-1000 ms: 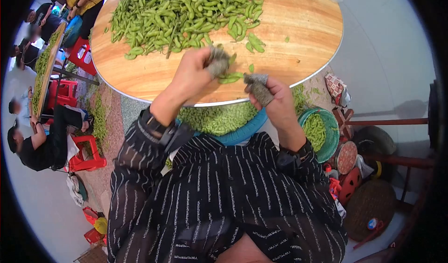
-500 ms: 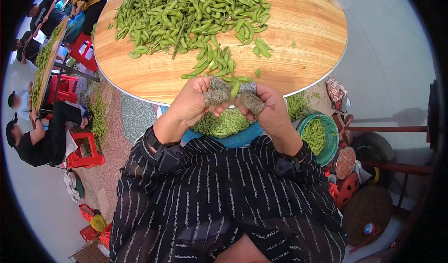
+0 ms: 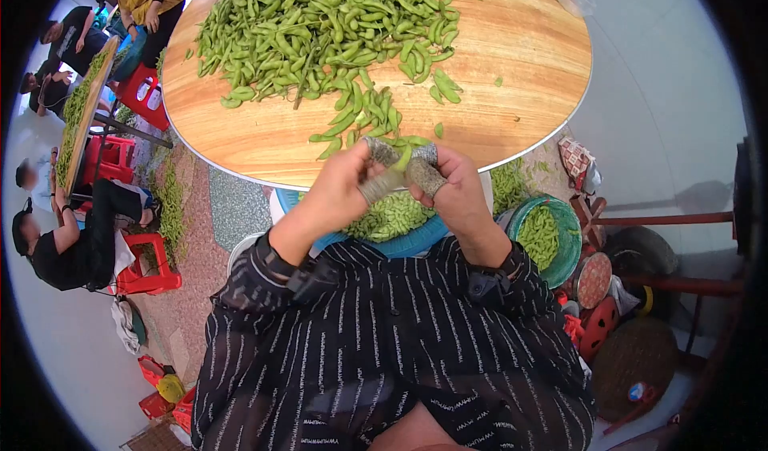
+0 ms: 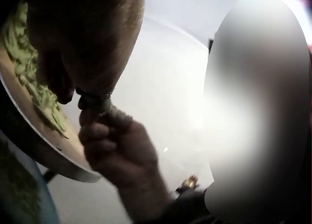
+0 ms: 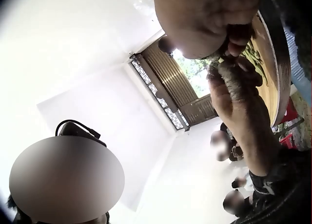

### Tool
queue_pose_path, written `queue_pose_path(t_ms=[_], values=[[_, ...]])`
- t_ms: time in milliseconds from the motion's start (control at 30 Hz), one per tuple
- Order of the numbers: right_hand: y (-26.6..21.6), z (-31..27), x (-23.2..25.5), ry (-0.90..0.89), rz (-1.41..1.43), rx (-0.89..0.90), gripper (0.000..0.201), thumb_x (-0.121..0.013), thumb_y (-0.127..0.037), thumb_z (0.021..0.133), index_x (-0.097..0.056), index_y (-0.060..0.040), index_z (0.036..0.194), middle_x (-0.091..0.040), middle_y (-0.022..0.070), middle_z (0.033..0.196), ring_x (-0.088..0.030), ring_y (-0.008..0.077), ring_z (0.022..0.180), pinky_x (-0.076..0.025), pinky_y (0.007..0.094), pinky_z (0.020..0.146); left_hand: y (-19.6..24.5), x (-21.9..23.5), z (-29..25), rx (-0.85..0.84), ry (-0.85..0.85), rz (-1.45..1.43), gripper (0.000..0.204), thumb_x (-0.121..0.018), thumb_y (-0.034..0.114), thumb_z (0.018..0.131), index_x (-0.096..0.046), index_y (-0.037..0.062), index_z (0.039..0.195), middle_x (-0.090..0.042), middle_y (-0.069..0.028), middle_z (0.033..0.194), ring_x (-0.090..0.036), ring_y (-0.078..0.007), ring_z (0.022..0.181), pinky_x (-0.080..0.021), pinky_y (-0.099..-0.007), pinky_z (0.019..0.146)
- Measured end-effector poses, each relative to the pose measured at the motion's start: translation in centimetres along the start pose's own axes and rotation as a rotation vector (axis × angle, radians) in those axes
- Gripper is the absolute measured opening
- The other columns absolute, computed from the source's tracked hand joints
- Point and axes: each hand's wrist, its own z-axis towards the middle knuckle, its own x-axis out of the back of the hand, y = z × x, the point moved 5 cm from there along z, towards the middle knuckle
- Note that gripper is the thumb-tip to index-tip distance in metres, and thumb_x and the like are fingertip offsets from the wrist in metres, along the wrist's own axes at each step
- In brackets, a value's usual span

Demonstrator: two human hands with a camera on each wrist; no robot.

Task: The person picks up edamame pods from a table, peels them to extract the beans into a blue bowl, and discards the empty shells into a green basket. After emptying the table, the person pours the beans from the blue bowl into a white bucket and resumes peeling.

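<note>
In the head view a green soybean pod (image 3: 402, 160) is between my two hands, close over the near edge of the round wooden table (image 3: 528, 91). My left hand (image 3: 334, 191) pinches it from one side with thumb and finger. From the other side my right hand (image 3: 460, 188) pinches it too. Grey cloth covers wrap the thumb and a finger on each hand. Several loose pods (image 3: 372, 111) lie just beyond the fingertips, below a large heap of pods (image 3: 320, 31). Both wrist views show the fingertips meeting, the pod mostly hidden there.
Under the table edge a blue basin (image 3: 416, 239) holds shelled beans (image 3: 388, 217). A green bucket (image 3: 568, 243) with pods stands to the right. Red stools (image 3: 148, 259) and people (image 3: 60, 239) at another table (image 3: 84, 115) are on the left.
A second ago the hands were apart over the table, the left one farther forward. They have come together at the near edge around a pod, and several pods now lie nearer.
</note>
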Motion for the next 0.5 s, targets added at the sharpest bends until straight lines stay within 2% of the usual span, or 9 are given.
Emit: queue_pose_path(t_ms=[67,100,200,233,300,333,400,433,500], values=[[0.5,-0.2,0.2,0.019,-0.033,0.008,0.008,-0.050,-0.001,0.078,-0.056,-0.0011,0.084,-0.053,-0.0017,0.068,-0.045,0.0041,0.057,-0.035,0.0179,0.051,2.1,-1.0,-1.2,-0.501,0.160,0.951,0.023,-0.060,0.009,0.071,-0.048,0.0007,0.088,-0.053,-0.0111,0.067,-0.054,-0.0242,0.061,-0.042,-0.0327,0.051],[0.6,-0.2,0.3,0.039,-0.066,0.014,0.008,-0.050,-0.001,0.078,-0.055,-0.0011,0.085,-0.053,-0.0019,0.068,-0.045,0.0043,0.057,-0.036,0.0182,0.051,2.7,-1.6,-1.5,-0.566,0.183,1.105,0.026,-0.060,0.008,0.067,-0.047,0.0007,0.088,-0.051,-0.0145,0.067,-0.053,-0.0318,0.066,-0.042,-0.0368,0.053],[0.3,-0.4,-0.2,0.032,-0.076,0.061,0.008,-0.050,-0.001,0.079,-0.055,-0.0009,0.085,-0.053,-0.0023,0.070,-0.045,0.0042,0.059,-0.036,0.0183,0.053,2.1,-1.8,-2.0,-0.738,0.203,1.199,0.027,-0.059,0.008,0.066,-0.047,0.0002,0.089,-0.052,-0.0139,0.069,-0.053,-0.0310,0.063,-0.043,-0.0365,0.053],[0.5,-0.5,-0.3,0.033,-0.075,0.060,0.008,-0.050,-0.001,0.079,-0.055,-0.0009,0.085,-0.053,-0.0023,0.070,-0.045,0.0042,0.059,-0.036,0.0183,0.053,1.4,-1.8,-1.8,-0.737,0.201,1.199,0.027,-0.059,0.008,0.066,-0.047,0.0002,0.089,-0.052,-0.0139,0.069,-0.053,-0.0310,0.063,-0.043,-0.0365,0.053],[0.5,-0.6,-0.8,-0.044,-0.058,0.189,0.008,-0.050,-0.002,0.079,-0.054,-0.0010,0.086,-0.052,-0.0022,0.072,-0.045,0.0035,0.061,-0.036,0.0176,0.055,1.2,-1.5,-2.1,-0.924,0.295,0.924,0.025,-0.058,0.007,0.068,-0.047,0.0006,0.089,-0.052,-0.0153,0.070,-0.052,-0.0304,0.059,-0.042,-0.0344,0.052],[0.6,-0.6,-0.7,-0.043,-0.058,0.189,0.008,-0.050,-0.002,0.079,-0.054,-0.0010,0.086,-0.052,-0.0022,0.072,-0.045,0.0035,0.061,-0.036,0.0176,0.055,1.0,-1.8,-2.2,-0.923,0.294,0.924,0.025,-0.058,0.007,0.068,-0.047,0.0006,0.089,-0.052,-0.0153,0.070,-0.052,-0.0304,0.059,-0.042,-0.0344,0.052],[0.8,-0.6,-0.8,-0.062,-0.082,0.177,0.007,-0.050,-0.002,0.080,-0.053,-0.0007,0.086,-0.052,-0.0016,0.074,-0.046,0.0044,0.064,-0.038,0.0186,0.057,-0.2,-1.0,-1.8,-0.632,0.320,0.467,0.019,-0.056,0.008,0.074,-0.048,0.0011,0.090,-0.053,-0.0107,0.068,-0.051,-0.0220,0.054,-0.040,-0.0278,0.049],[0.7,-0.6,-0.9,-0.065,-0.081,0.178,0.007,-0.050,-0.002,0.080,-0.053,-0.0007,0.086,-0.052,-0.0016,0.074,-0.046,0.0044,0.064,-0.038,0.0186,0.057,-0.5,-1.1,-2.0,-0.633,0.322,0.468,0.019,-0.056,0.008,0.074,-0.048,0.0011,0.090,-0.053,-0.0107,0.068,-0.051,-0.0220,0.054,-0.040,-0.0278,0.049],[0.1,-0.9,-1.4,-0.128,-0.151,0.282,0.008,-0.049,-0.002,0.080,-0.053,0.0003,0.086,-0.052,-0.0008,0.073,-0.046,0.0063,0.066,-0.039,0.0204,0.059,-2.6,-0.4,-1.4,-0.371,0.252,-0.140,0.015,-0.053,0.011,0.080,-0.048,0.0008,0.090,-0.051,-0.0033,0.065,-0.049,-0.0130,0.053,-0.037,-0.0222,0.048]])
